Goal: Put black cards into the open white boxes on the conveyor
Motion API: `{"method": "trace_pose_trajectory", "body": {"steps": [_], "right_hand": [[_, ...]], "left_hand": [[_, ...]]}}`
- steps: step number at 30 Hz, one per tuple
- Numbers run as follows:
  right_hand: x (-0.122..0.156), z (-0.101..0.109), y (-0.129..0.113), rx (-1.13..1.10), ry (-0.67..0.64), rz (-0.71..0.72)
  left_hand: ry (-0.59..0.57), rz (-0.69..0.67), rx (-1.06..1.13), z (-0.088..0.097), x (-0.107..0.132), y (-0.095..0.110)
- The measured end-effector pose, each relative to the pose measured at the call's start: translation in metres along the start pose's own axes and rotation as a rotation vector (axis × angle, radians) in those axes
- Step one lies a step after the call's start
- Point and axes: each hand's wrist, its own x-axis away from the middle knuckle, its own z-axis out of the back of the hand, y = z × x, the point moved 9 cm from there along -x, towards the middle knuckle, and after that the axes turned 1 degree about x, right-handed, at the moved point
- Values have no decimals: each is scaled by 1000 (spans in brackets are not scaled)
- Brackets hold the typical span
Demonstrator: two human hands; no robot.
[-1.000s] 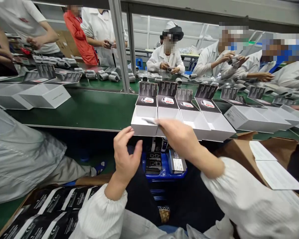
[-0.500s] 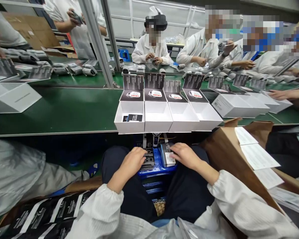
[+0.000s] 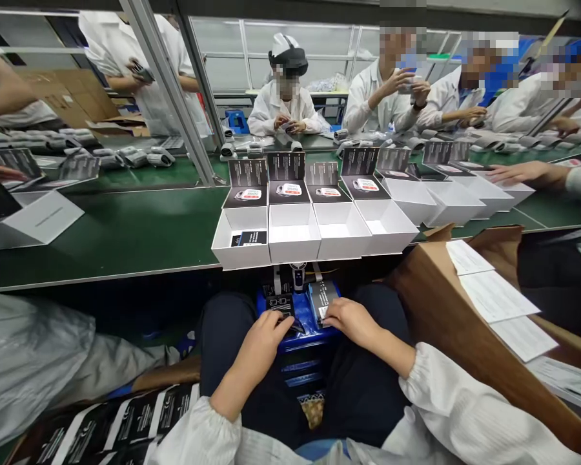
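The fingers of my left hand (image 3: 260,341) bend over the near edge of a stack of black printed packets (image 3: 279,303), touching it; from my remote post I cannot tell whether they grip one. The fingers of my right hand (image 3: 354,321) touch the near right corner of a stack of dark booklets (image 3: 323,294), and I cannot tell whether they pinch anything there. Both stacks sit side by side on a blue plastic stool (image 3: 297,339) between two dark-trousered knees (image 3: 227,323), a small white-and-dark device (image 3: 298,279) just behind.

Beyond the stool, I see four open white boxes (image 3: 294,244) lined up at the near edge of a green tabletop (image 3: 135,226), their black printed flaps (image 3: 285,166) standing at the back. Dark printed packs (image 3: 249,238) lie inside the leftmost.

To the right, a co-worker's hand (image 3: 527,174) rests at more open boxes (image 3: 452,200); near my right sleeve (image 3: 465,394), white papers (image 3: 498,290) lie at a brown carton (image 3: 430,278). At lower left, black packages with white bands (image 3: 140,413) lie in rows. Across the tabletop, co-workers in white coats (image 3: 285,113) handle small items behind grey rolled bundles (image 3: 159,157).
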Motion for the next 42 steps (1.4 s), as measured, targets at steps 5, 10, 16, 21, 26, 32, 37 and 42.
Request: {"method": "trace_pose_trajectory", "body": {"steps": [5,10,16,21,26,32,37,42], "right_hand": [[12,77,-26,-141,247,18],[19,181,-115,-34,661,372],[-48,228,-145,196,827,432],[-75,248,-117,118,880,394],[-108,211,-80,225,518,228],[-32,147,-70,87,491,336],[5,21,-28,319,114,189],[13,-17,-18,393,49,190]], "left_hand": [[305,-189,132,72,-19,44],[797,-177,231,159,-23,42],[1145,180,461,188,-36,-32],[1085,118,588,214,-93,-55],[880,58,282,211,-66,-41],[68,58,142,29,-5,-23],[-341,171,-102,-68,10,-23],[-297,126,-113,-52,6,-11]]}}
